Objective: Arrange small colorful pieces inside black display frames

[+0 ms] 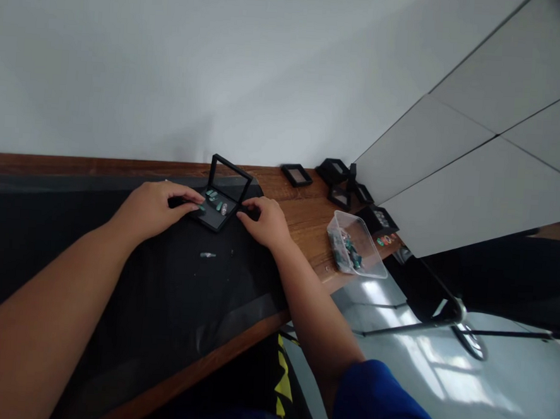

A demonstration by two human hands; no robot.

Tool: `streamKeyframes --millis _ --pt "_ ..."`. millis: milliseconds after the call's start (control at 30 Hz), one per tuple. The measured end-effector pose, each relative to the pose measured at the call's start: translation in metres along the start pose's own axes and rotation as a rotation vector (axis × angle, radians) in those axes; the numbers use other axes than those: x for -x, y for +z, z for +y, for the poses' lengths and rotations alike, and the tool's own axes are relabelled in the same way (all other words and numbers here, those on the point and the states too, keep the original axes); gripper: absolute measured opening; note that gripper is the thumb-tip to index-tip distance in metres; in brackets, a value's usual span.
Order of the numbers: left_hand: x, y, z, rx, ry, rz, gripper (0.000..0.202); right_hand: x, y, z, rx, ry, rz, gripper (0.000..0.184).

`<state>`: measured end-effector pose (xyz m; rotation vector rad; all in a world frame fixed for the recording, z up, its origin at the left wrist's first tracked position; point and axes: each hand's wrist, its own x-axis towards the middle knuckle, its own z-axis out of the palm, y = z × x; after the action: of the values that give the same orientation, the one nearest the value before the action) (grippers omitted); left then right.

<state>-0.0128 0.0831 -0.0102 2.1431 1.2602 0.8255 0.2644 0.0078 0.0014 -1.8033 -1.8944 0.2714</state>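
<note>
A black display case (216, 221) lies on the dark mat with its framed lid (232, 164) standing raised at the back. Inside it are several small green and silver pieces (219, 206) that look like press-on nails. My left hand (159, 208) reaches over the case's left side, thumb and forefinger pinched at a green press-on nail (201, 210). At the right corner, my right hand (267, 221) grips the case's edge between thumb and fingers. A loose silvery-green press-on nail (207, 255) lies on the mat in front of the case.
A clear plastic box (361, 243) of green pieces sits on the wooden table (303, 214) to the right. Behind it are several black cases, one holding pale pieces (379, 219). Small coloured pieces (385, 240) lie near the table's right edge. A white wall stands behind.
</note>
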Motion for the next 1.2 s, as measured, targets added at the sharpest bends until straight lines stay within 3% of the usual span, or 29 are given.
streamKeyframes --millis 500,933,1200 --pt "0.007 -0.002 0.013 -0.147 0.152 -0.033 0.027 -0.001 -0.002 0.002 0.025 0.013 -0.027 0.007" --pt "0.006 0.005 0.020 -0.351 0.148 0.118 0.028 0.000 -0.004 -0.002 -0.139 0.011 -0.041 0.011" --pt "0.007 0.012 0.018 -0.276 0.211 0.013 0.028 0.001 -0.005 -0.002 -0.159 -0.015 -0.050 0.019"
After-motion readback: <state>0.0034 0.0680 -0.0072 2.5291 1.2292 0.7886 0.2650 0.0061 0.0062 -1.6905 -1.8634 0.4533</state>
